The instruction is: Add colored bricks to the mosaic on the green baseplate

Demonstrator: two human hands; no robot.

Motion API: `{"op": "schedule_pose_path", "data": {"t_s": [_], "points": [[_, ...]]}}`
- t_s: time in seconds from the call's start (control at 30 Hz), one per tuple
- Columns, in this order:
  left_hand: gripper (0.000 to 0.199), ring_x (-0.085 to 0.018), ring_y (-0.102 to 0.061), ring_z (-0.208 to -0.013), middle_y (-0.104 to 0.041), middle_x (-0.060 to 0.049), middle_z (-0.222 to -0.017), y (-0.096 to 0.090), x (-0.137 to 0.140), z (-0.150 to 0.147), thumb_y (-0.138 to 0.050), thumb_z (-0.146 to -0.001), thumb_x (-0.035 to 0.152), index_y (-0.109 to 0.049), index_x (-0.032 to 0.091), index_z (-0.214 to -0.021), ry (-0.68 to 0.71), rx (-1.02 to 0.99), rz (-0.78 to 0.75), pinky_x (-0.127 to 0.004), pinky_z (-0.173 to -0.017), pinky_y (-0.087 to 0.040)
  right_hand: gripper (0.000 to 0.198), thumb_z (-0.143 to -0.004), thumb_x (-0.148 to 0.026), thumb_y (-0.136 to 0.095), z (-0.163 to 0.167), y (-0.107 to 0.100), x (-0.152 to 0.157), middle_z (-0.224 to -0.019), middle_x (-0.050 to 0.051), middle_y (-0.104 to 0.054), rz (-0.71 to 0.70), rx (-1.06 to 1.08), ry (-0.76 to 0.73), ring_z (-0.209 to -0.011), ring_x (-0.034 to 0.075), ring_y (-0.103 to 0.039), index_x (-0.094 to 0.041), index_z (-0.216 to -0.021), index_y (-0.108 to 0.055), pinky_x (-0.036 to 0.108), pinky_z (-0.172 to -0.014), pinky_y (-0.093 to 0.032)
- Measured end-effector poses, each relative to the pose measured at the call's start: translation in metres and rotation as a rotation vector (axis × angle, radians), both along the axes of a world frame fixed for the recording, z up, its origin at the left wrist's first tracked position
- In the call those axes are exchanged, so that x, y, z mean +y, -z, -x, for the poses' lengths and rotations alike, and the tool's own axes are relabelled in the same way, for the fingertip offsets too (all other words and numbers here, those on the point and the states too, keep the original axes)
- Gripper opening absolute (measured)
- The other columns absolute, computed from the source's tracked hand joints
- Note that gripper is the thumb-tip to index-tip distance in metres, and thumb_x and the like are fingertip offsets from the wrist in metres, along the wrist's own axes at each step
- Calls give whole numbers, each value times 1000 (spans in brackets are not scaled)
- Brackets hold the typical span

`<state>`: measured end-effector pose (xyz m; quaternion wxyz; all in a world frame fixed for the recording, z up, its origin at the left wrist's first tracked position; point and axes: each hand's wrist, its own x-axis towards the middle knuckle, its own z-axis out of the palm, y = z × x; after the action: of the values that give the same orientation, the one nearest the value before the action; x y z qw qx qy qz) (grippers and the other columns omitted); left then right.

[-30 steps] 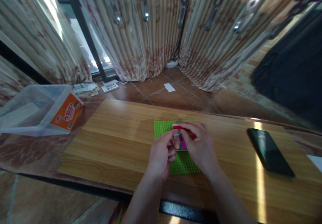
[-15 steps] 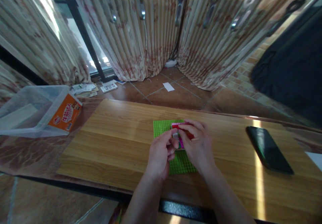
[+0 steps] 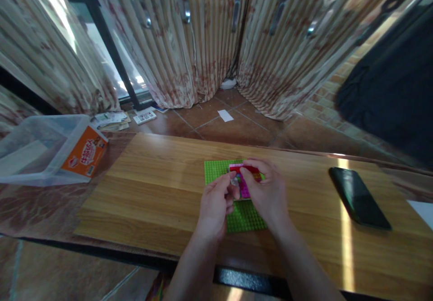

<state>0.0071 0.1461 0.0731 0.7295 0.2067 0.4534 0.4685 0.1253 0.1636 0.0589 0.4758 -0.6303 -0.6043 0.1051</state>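
Note:
A green studded baseplate (image 3: pixel 246 217) lies on the wooden board, bearing a low build of toy bricks (image 3: pixel 244 190) in magenta, red and other colours. My left hand (image 3: pixel 216 204) is at the build's left side, its fingers curled and closed around a small pale grey piece (image 3: pixel 234 181) whose exact shape I cannot make out. Over the right part of the build, my right hand (image 3: pixel 267 190) has thumb and forefinger closed on a long red brick (image 3: pixel 236 169) along the far edge. My fingers hide much of the build.
A black phone (image 3: pixel 360 199) lies on the wooden board (image 3: pixel 145 188) at the right. To the left stands a clear plastic bin (image 3: pixel 50 174) with an orange label. Papers (image 3: pixel 110 120) lie beyond it, and curtains (image 3: pixel 203 43) hang behind.
My right thumb has shifted slightly, leaving more of the magenta bricks and the red brick in sight. My left hand keeps nearly the same pose. The whole view has moved a little.

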Motion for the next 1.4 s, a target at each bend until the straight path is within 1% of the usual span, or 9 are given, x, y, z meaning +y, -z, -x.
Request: {"op": "schedule_pose_path", "data": {"t_s": [0.4,0.6,0.73,0.8,0.87,0.97,1.07,1.2,1.4], "points": [[29,-1,-18,-36,-47,6,-48,0,-1,-3,-56,-81,36,-66,13,-95,-5,53,-48,-18,-39,-9,12,-79,-20,-64,7,1,0,-93,6,-67,4,13,26,-95,23,-55,-25,-78,-74,41,-84,-44],[28,-1,-19,-37,-46,6,-50,0,-1,-3,-57,-81,34,-66,12,-96,-45,15,-31,-16,-37,-10,12,-79,-20,-63,7,2,2,-91,5,-66,-3,17,17,-93,23,-55,-26,-75,-74,41,-84,-44],[23,-1,-24,-38,-49,5,-55,-4,2,4,-55,-84,29,-65,11,-94,-163,-234,7,-15,-37,-16,11,-80,-21,-62,2,3,1,-94,5,-67,-4,17,-26,-94,22,-56,-24,-79,-73,41,-85,-45],[25,-2,-32,-41,-51,3,-59,-6,3,9,-51,-87,29,-65,11,-95,-216,-416,26,-14,-39,-25,11,-82,-22,-61,1,-2,-2,-95,5,-67,-47,0,-20,-94,22,-57,-24,-82,-72,41,-86,-45],[29,-4,-44,-49,-57,-1,-67,-9,5,14,-47,-89,32,-65,10,-96,-263,-543,33,-15,-48,-38,10,-83,-23,-61,2,-11,-7,-94,4,-67,-96,-20,-6,-94,21,-58,-24,-84,-71,41,-86,-45],[36,-10,-59,-70,-64,-7,-83,-12,5,17,-46,-89,37,-66,9,-100,-314,-624,21,-21,-70,-49,12,-85,-23,-59,8,-29,-17,-92,3,-68,-75,10,-143,-92,19,-60,-25,-87,-71,38,-84,-48],[42,-14,-62,-85,-66,-10,-92,-14,4,18,-45,-89,43,-66,9,-102,-323,-655,6,-24,-83,-49,12,-86,-23,-59,18,-41,-27,-93,2,-69,54,22,-338,-91,18,-61,-26,-90,-70,36,-83,-49],[48,-14,-62,-89,-66,-10,-96,-18,3,18,-40,-90,49,-66,11,-104,-300,-628,-18,-25,-88,-47,11,-82,-24,-64,32,-39,-34,-91,3,-68,168,-65,-401,-89,20,-61,-24,-91,-70,37,-81,-49],[47,-14,-63,-86,-67,-9,-94,-19,4,19,-39,-91,47,-68,12,-101,-290,-608,-8,-24,-83,-49,13,-86,-21,-57,38,-31,-33,-90,4,-68,168,-44,-412,-87,18,-63,-23,-90,-69,34,-78,-51]]}}
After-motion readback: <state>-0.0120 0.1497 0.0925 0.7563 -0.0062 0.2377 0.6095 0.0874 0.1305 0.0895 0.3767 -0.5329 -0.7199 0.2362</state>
